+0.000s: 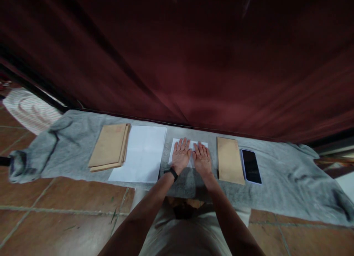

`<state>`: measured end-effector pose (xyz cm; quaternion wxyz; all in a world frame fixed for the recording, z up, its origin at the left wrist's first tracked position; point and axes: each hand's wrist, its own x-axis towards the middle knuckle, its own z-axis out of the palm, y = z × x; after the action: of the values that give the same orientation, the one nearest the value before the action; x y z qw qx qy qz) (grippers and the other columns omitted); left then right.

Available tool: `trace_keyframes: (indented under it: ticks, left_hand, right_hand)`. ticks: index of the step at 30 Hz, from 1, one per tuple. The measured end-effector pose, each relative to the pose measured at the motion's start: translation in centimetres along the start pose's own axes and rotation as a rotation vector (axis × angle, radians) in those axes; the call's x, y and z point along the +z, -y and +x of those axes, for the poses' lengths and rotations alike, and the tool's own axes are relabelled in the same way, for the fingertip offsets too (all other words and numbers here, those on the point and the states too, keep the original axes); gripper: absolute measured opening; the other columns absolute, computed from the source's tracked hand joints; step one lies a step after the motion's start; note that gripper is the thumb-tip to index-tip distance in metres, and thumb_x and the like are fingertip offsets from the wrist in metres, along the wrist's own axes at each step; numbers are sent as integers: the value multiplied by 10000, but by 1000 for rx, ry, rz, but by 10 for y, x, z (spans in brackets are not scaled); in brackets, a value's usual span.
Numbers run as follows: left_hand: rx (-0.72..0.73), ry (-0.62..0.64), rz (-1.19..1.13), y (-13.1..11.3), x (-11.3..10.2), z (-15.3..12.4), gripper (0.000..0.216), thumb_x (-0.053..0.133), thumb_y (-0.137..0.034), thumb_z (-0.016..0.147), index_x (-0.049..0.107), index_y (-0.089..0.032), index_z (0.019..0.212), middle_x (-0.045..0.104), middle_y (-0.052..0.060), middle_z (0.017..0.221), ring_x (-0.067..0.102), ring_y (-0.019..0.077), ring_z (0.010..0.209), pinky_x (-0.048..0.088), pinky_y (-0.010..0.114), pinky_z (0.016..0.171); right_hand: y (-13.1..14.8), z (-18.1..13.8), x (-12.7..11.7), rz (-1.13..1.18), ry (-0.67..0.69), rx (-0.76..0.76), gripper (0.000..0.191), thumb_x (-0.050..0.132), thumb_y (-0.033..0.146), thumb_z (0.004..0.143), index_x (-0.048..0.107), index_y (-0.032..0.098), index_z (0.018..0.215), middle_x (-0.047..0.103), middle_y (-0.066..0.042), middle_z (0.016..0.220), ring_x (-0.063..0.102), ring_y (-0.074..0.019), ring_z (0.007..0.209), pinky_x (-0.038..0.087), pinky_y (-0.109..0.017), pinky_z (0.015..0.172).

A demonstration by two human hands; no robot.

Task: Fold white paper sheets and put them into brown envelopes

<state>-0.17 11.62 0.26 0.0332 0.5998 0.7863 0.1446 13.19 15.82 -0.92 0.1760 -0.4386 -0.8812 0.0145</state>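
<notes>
A small white sheet of paper (pixel 191 163), perhaps folded, lies on the grey cloth in front of me. My left hand (pixel 181 155) rests flat on its left part, fingers stretched out, a dark band on the wrist. Flat on the right part is my right hand (pixel 202 158), its fingers also extended and pointing away from me. The thumbs nearly meet over the middle of the paper. Both hands cover much of the sheet, so whether it has several layers cannot be made out.
Left of my hands lie large white sheets (pixel 145 152) and, partly over them, a stack of brown envelopes (pixel 107 145). To the right are brown envelopes (pixel 230 160) and a phone (pixel 251 166). Grey cloth (pixel 287 178) covers the narrow surface. A dark red curtain (pixel 177 75) hangs behind.
</notes>
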Motion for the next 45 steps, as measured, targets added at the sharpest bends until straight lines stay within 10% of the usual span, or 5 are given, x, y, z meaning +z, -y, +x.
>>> trace_keyframes:
  ticks: [7,17,32,39,45]
  left_hand:
    - [-172,-71,66,14,-12,-10,575,338,-327,1035,385,-71,1548,364,153,1625,258,278,1545,215,483,1267]
    - [-123,-145,90,11,-20,-97,535,353,-305,1037,434,-103,1525,394,178,1605,314,297,1523,283,511,1239]
    - [-62,-240,-90,21,-17,-96,507,381,-268,1021,477,-101,1489,428,189,1585,357,322,1501,324,548,1215]
    - [-183,-346,-529,31,-21,-101,533,374,-391,1050,364,-242,1562,316,98,1659,293,268,1533,253,521,1264]
    - [-368,-345,-879,30,-19,-107,490,416,-441,1031,504,-213,1456,569,121,1467,525,248,1377,382,455,1198]
  right_hand:
    - [-1,0,6,8,-33,7,496,368,289,1057,456,158,1527,429,-154,1591,406,-280,1455,274,-494,1199]
    - [-13,27,-12,33,94,44,447,423,280,1033,533,182,1454,524,-126,1523,458,-262,1385,286,-456,1176]
    - [-45,108,-56,313,534,196,193,638,128,779,756,193,917,738,-85,1117,636,-258,1132,465,-312,961]
    - [-63,50,-79,825,419,368,191,600,367,839,674,192,847,731,-34,825,692,-219,820,541,-298,712]
    - [-35,-48,-57,1245,145,643,416,620,622,749,595,227,878,696,-30,792,683,-215,722,544,-294,557]
